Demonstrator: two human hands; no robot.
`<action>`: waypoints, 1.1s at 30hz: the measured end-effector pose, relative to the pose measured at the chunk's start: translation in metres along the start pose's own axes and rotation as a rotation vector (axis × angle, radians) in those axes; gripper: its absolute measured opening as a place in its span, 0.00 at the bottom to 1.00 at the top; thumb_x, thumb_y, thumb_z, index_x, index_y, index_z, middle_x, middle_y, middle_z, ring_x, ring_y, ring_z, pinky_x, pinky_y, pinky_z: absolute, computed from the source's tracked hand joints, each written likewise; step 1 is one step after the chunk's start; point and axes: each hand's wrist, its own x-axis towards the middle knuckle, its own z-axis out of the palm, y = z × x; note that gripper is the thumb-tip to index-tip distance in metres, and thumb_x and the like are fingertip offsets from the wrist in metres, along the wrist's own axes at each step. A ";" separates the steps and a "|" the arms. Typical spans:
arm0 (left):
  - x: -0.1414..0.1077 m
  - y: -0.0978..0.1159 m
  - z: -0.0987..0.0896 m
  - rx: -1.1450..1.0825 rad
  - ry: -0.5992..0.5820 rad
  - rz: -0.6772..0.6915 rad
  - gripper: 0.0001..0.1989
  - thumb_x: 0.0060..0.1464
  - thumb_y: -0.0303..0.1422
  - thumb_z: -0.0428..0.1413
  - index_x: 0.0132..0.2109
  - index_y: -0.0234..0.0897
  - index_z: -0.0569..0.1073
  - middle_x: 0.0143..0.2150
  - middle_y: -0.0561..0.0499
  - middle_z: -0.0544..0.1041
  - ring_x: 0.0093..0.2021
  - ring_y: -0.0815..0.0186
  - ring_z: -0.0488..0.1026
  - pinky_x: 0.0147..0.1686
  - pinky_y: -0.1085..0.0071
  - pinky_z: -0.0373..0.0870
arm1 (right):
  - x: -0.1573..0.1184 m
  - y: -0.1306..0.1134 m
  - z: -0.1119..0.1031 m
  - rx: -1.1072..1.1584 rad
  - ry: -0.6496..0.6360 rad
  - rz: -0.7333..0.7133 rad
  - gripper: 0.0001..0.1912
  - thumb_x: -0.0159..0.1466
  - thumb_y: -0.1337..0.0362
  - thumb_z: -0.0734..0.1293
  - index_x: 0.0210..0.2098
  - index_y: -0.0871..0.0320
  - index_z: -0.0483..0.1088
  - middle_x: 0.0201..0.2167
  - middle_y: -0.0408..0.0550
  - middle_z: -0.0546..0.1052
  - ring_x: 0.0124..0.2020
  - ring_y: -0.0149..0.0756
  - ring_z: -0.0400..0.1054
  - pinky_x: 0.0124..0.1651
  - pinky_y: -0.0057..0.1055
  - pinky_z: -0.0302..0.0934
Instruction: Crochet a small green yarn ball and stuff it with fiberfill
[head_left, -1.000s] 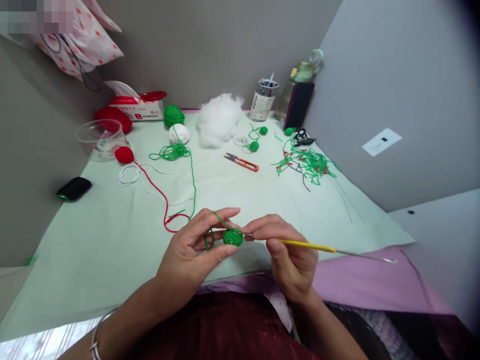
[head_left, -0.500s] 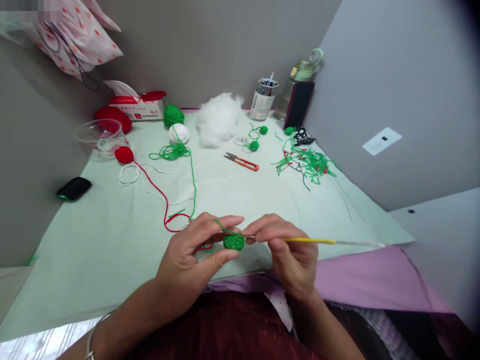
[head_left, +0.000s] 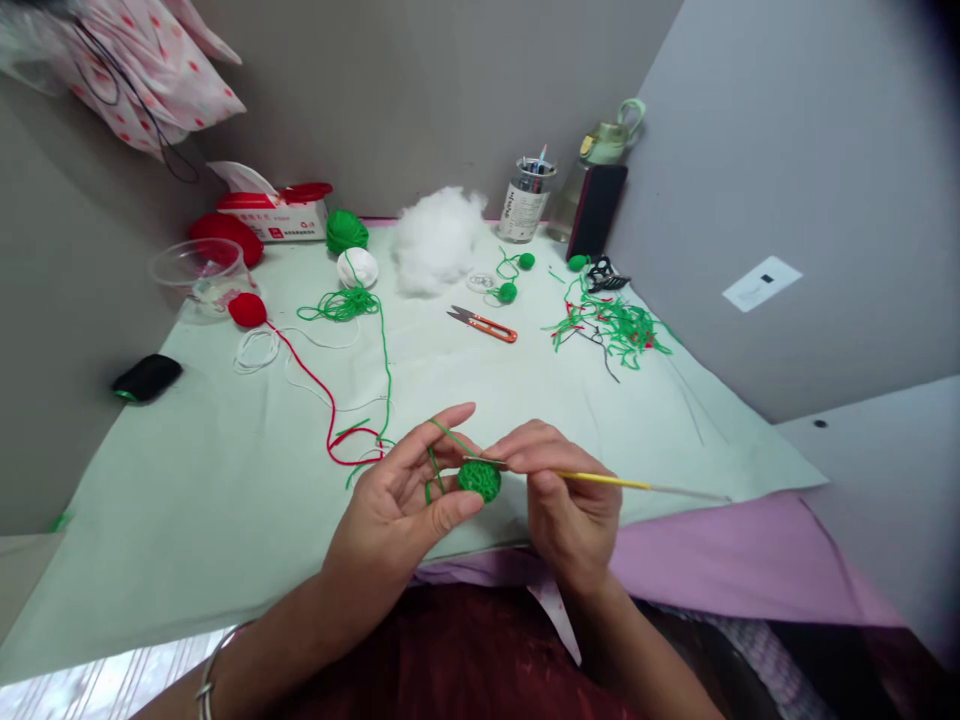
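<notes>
My left hand (head_left: 409,500) pinches a small round green crochet piece (head_left: 480,481) between thumb and fingers. Green yarn (head_left: 452,436) runs over its raised index finger and loops down across the palm. In my right hand (head_left: 566,500) is a crochet hook (head_left: 600,478) with a yellow handle, held between thumb and fingers. The hook's thin metal tip lies at the upper edge of the green piece, touching the yarn there. From behind the left hand, a green strand (head_left: 387,360) leads back to a loose heap of green yarn (head_left: 341,304).
Orange-handled thread snips (head_left: 484,324) lie mid-table before white stuffing (head_left: 441,240). Green yarn scraps (head_left: 626,325) are heaped at right, near a phone (head_left: 598,212) leaning on a bottle. A red yarn ball (head_left: 247,310), plastic cup (head_left: 199,265) and black object (head_left: 147,378) are left.
My left index finger has lifted, stretching the yarn upward from the green piece. The piece has shifted slightly right, and my right hand with the hook has moved a little left.
</notes>
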 end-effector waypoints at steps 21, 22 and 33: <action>-0.002 0.002 -0.011 0.554 0.004 0.270 0.24 0.57 0.25 0.69 0.57 0.55 0.83 0.44 0.54 0.84 0.47 0.67 0.82 0.52 0.75 0.80 | 0.000 -0.016 -0.017 -0.243 -0.226 -0.143 0.12 0.75 0.68 0.65 0.52 0.52 0.79 0.41 0.51 0.86 0.44 0.40 0.81 0.44 0.39 0.76; -0.003 0.001 -0.010 0.568 0.011 0.269 0.23 0.57 0.26 0.69 0.57 0.55 0.84 0.43 0.54 0.84 0.46 0.66 0.82 0.52 0.74 0.81 | -0.002 -0.013 -0.016 -0.253 -0.209 -0.169 0.12 0.75 0.67 0.65 0.52 0.52 0.79 0.41 0.51 0.86 0.43 0.41 0.81 0.43 0.39 0.77; -0.002 -0.003 -0.011 0.500 -0.005 0.187 0.19 0.56 0.29 0.70 0.54 0.50 0.85 0.43 0.52 0.84 0.44 0.66 0.83 0.49 0.74 0.81 | 0.002 -0.006 -0.016 -0.093 -0.163 -0.029 0.10 0.74 0.63 0.67 0.46 0.49 0.83 0.37 0.49 0.87 0.38 0.42 0.82 0.37 0.39 0.77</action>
